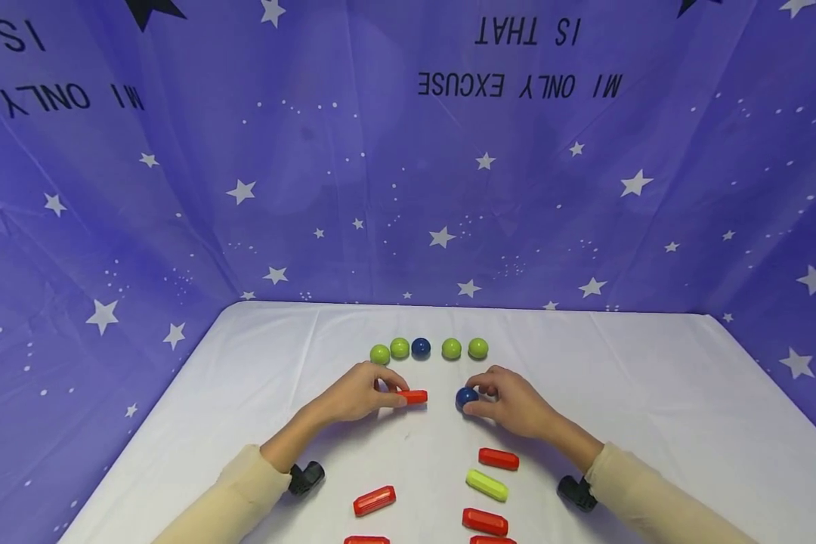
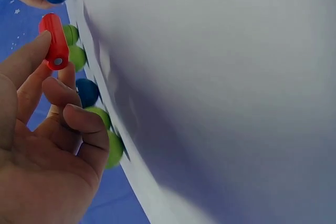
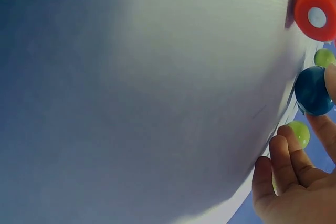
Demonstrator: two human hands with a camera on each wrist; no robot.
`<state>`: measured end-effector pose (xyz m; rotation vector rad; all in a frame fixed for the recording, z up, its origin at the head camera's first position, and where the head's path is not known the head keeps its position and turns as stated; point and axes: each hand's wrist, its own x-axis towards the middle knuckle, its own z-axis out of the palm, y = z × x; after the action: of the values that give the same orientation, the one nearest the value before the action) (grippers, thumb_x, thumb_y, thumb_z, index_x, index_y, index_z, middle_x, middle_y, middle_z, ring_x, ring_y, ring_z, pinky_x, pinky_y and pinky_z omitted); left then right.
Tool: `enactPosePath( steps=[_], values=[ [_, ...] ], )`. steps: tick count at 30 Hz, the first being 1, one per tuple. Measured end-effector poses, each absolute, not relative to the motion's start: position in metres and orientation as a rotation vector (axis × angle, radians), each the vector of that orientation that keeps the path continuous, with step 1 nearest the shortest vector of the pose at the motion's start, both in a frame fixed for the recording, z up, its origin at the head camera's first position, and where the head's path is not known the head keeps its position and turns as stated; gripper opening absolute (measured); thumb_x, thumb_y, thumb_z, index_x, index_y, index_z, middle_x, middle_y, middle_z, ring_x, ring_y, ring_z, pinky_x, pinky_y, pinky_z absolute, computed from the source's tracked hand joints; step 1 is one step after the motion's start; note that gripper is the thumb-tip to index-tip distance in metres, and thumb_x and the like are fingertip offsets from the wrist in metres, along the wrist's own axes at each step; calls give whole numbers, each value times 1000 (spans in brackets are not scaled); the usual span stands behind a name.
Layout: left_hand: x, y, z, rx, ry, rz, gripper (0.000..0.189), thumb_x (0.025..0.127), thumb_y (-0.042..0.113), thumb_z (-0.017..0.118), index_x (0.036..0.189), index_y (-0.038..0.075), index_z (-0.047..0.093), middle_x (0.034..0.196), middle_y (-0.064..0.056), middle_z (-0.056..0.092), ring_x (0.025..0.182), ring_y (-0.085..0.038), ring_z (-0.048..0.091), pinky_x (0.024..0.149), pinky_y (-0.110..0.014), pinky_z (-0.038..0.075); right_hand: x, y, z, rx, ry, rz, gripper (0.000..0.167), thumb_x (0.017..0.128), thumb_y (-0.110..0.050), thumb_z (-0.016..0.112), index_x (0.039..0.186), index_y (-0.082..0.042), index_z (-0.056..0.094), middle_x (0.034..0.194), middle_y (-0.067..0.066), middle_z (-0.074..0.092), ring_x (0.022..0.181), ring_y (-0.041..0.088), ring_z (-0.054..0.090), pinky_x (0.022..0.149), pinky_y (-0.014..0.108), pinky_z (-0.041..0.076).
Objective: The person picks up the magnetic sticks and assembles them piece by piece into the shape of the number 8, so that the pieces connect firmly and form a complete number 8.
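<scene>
A: What do we enter first, and how is it held?

B: Centre left of the head view: one left hand (image 1: 363, 393), thumb and forefinger pinching one glossy red faceted bar (image 1: 416, 397), other fingers loosely bent, clear of it. We take the end grip as leaving the bar's right part free.

A: Below and above that?

B: Lower centre: one red bar (image 1: 375, 501), lying aslant; one further red bar (image 1: 367, 540) at the bottom edge. Mid-frame, upper part of the white cloth tabletop (image 1: 653, 363): five shiny balls, left to right green (image 1: 379, 354), green (image 1: 400, 347), dark blue (image 1: 421, 347), green (image 1: 452, 348), green (image 1: 478, 348). We judge the row deliberate.

A: And rightward?

B: One right hand (image 1: 513, 400), thumb and forefinger parted to the width of one held glossy blue ball (image 1: 465, 398), remaining fingers extended away; gripping its sides probably prevents rolling. Beneath, a loose column of bars: red (image 1: 499, 459), yellow-green (image 1: 486, 485), red (image 1: 486, 522), red (image 1: 493, 540).

A: What escapes us?

B: The held bar's left end, behind fingers; the lowest two bars, cropped by the bottom edge; most of the right thumb, cropped in the right wrist view. Whether either held piece touches cloth, we cannot tell.
</scene>
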<state>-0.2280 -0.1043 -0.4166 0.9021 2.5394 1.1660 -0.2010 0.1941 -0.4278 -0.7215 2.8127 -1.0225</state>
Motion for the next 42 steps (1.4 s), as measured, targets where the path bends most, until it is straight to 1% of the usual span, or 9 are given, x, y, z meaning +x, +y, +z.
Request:
enactPosePath(
  steps=[5, 10, 16, 20, 25, 30, 36, 42],
  values=[
    [-230, -90, -416, 937, 2538, 1168, 12, 86, 18, 77, 98, 15, 77, 83, 9, 67, 64, -13, 52, 56, -25, 42, -201, 192, -426, -697, 2826, -1009, 30, 85, -25, 79, 110, -11, 72, 88, -3, 56, 79, 18, 50, 68, 31, 42],
    [-231, -80, -416, 950, 2548, 1138, 13, 87, 18, 77, 100, 14, 77, 84, 10, 67, 66, -13, 54, 59, -25, 43, -202, 192, -426, -689, 2829, -1004, 30, 85, -26, 79, 110, -11, 72, 88, -4, 56, 79, 16, 49, 69, 31, 43],
    [-232, -73, -418, 969, 2554, 1113, 15, 88, 18, 76, 102, 12, 76, 85, 9, 66, 69, -13, 53, 61, -24, 42, -202, 192, -426, -684, 2826, -999, 31, 85, -27, 79, 110, -11, 72, 89, -3, 56, 80, 18, 50, 68, 31, 43],
    [-232, -68, -418, 959, 2552, 1102, 15, 88, 19, 76, 102, 14, 76, 85, 10, 65, 69, -12, 52, 61, -24, 41, -202, 194, -426, -684, 2830, -993, 31, 85, -28, 79, 111, -12, 72, 89, -5, 56, 80, 17, 50, 69, 31, 43],
    [-233, -63, -417, 967, 2569, 1066, 16, 89, 19, 75, 103, 14, 76, 88, 11, 66, 70, -11, 53, 62, -24, 42, -203, 195, -426, -695, 2827, -996, 31, 85, -28, 79, 111, -12, 72, 88, -5, 55, 79, 16, 49, 68, 31, 43],
    [-233, -59, -418, 965, 2601, 1045, 15, 89, 19, 75, 103, 15, 76, 86, 12, 66, 71, -11, 53, 63, -24, 42, -203, 195, -426, -715, 2820, -996, 31, 85, -28, 78, 111, -12, 72, 88, -4, 55, 78, 16, 49, 68, 30, 42],
    [-232, -58, -419, 926, 2595, 1044, 15, 89, 19, 75, 103, 14, 76, 84, 11, 65, 68, -8, 52, 62, -24, 42, -203, 194, -425, -705, 2827, -990, 29, 86, -27, 78, 111, -13, 72, 88, -4, 54, 78, 16, 48, 68, 31, 41],
    [-233, -59, -421, 908, 2592, 1058, 16, 90, 20, 74, 103, 12, 76, 84, 10, 65, 66, -7, 52, 59, -23, 42, -202, 191, -425, -675, 2828, -992, 29, 85, -26, 79, 110, -11, 73, 87, -5, 54, 77, 15, 48, 68, 31, 41]
  ],
)
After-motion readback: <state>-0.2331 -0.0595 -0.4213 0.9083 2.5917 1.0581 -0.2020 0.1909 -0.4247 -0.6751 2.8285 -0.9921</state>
